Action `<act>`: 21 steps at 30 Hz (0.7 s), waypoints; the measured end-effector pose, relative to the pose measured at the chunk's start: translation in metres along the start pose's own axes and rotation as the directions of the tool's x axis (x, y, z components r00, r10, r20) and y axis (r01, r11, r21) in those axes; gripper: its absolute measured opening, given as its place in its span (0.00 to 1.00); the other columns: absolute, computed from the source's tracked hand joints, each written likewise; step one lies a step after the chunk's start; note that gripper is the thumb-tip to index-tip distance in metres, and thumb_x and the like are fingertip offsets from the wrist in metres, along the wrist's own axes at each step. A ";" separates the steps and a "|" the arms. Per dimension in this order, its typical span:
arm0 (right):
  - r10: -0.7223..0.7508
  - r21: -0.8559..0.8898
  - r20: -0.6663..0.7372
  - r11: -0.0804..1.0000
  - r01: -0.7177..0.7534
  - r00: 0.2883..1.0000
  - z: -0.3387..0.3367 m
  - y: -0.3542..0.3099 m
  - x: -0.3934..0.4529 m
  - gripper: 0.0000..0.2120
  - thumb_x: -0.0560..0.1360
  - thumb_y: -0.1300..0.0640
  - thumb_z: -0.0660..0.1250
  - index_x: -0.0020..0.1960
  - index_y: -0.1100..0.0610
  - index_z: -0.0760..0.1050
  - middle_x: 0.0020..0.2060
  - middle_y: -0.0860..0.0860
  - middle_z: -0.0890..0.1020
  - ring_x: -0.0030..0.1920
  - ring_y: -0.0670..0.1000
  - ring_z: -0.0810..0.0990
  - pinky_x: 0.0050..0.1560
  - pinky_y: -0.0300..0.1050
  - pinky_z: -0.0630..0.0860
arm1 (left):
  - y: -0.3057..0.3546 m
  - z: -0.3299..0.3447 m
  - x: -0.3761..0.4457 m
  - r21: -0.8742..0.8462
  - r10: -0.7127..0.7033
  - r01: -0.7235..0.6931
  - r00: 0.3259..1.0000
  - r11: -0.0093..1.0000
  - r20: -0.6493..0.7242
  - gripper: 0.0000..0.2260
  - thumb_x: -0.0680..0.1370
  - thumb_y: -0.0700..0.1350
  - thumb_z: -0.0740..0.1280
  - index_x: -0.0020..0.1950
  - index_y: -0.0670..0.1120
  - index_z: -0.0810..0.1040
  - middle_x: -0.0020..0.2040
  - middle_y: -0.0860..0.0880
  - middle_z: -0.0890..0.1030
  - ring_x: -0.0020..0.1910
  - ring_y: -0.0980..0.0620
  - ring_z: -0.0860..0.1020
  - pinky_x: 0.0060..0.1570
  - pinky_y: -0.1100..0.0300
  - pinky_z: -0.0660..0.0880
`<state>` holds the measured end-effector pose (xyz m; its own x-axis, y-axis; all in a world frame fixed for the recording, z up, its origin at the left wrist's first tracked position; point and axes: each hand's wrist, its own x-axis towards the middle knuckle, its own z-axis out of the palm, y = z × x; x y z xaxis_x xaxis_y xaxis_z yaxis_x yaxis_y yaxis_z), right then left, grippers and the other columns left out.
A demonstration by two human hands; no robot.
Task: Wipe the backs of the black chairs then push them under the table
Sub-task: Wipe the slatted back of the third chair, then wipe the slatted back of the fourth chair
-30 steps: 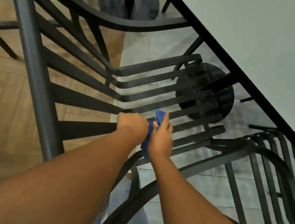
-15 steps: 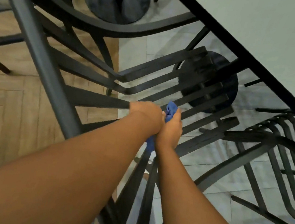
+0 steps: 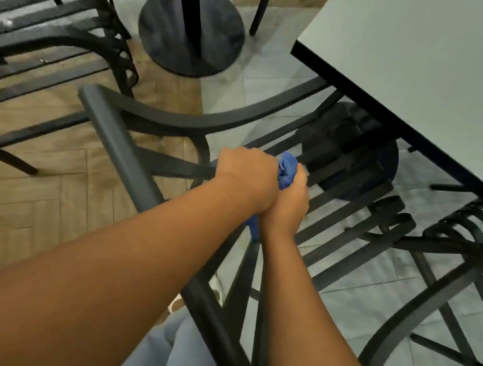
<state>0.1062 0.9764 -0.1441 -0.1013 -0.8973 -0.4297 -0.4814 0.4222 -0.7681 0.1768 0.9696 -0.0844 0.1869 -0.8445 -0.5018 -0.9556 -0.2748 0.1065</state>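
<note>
Wiping is the step in hand: both hands, the left hand (image 3: 246, 175) and right hand (image 3: 288, 203), grip the blue cloth (image 3: 286, 167) against the black chair (image 3: 162, 116) standing beside the worktop (image 3: 436, 70), so next I'd judge finishing, then pushing it under.

Blue cloth (image 3: 286, 170), black chair (image 3: 353, 198).

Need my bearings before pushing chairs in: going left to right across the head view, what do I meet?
Slatted black chair → round pedestal base → left hand → blue cloth → right hand → white tabletop.
</note>
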 end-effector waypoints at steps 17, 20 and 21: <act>-0.147 -0.201 0.056 0.967 0.156 0.987 0.031 -0.087 0.034 0.23 0.78 0.54 0.62 0.72 0.48 0.63 0.59 0.50 0.71 0.54 0.49 0.73 0.50 0.42 0.70 | -0.074 -0.047 0.064 -0.184 -0.028 0.016 0.998 0.983 -0.062 0.13 0.82 0.48 0.53 0.53 0.45 0.75 0.52 0.46 0.78 0.50 0.47 0.77 0.40 0.58 0.65; -0.226 -0.254 0.090 0.937 0.242 0.970 0.046 -0.111 0.030 0.22 0.78 0.54 0.63 0.71 0.49 0.65 0.54 0.46 0.69 0.51 0.44 0.69 0.48 0.37 0.65 | -0.103 -0.061 0.068 -0.178 -0.048 0.030 0.994 0.984 -0.098 0.14 0.83 0.49 0.53 0.53 0.45 0.76 0.51 0.47 0.78 0.51 0.48 0.77 0.39 0.58 0.65; -0.255 -0.271 0.106 0.922 0.275 0.961 0.053 -0.121 0.029 0.20 0.77 0.54 0.63 0.69 0.49 0.67 0.53 0.45 0.68 0.50 0.44 0.69 0.47 0.37 0.65 | -0.113 -0.066 0.069 -0.167 -0.050 0.029 0.991 0.986 -0.122 0.13 0.83 0.48 0.53 0.53 0.45 0.76 0.51 0.47 0.78 0.51 0.48 0.77 0.39 0.58 0.65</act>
<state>0.2077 0.9062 -0.0894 0.1181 -0.9563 -0.2675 -0.7078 0.1078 -0.6981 0.3131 0.9118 -0.0748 0.2606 -0.8794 -0.3985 -0.8983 -0.3721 0.2337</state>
